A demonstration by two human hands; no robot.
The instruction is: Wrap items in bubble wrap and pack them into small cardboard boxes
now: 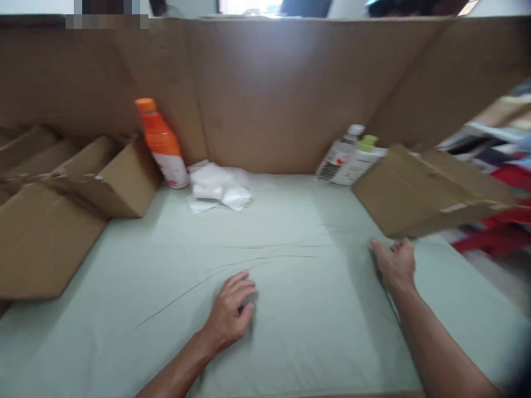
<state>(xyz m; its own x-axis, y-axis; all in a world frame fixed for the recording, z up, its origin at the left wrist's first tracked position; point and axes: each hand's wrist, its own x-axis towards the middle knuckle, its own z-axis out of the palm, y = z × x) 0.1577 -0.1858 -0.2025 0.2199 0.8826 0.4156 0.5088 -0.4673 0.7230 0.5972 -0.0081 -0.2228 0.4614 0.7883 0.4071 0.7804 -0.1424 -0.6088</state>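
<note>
A tan cardboard box (418,193) sits tilted just beyond the right hand (397,266), its lower edge near the fingertips; whether they touch it cannot be told. The right hand's thumb stands away from curled fingers, and whether these pinch anything is hidden. The left hand (234,307) lies low over a pale green cloth (298,326), palm down, fingers loosely bent and a little apart, with nothing visible in its grasp.

Straight ahead of the left hand, well apart, is a crumpled white plastic packet (219,185). Just left of that, an orange bottle with a white label (164,143) leans back. Farther left of the left hand stand open cardboard boxes (45,237). Ahead and left of the right hand, a clear white-capped bottle (338,152) and a white bottle with a lime-green cap (357,166) lean side by side.

How much of the handling is done or left cannot be judged from this view; neither hand visibly lifts anything.

Creased cloth gives sideways room between the hands. Forward reach ends at a tall cardboard wall (290,94); right of the right hand, the cloth's edge slants toward a blurred red heap (489,237).
</note>
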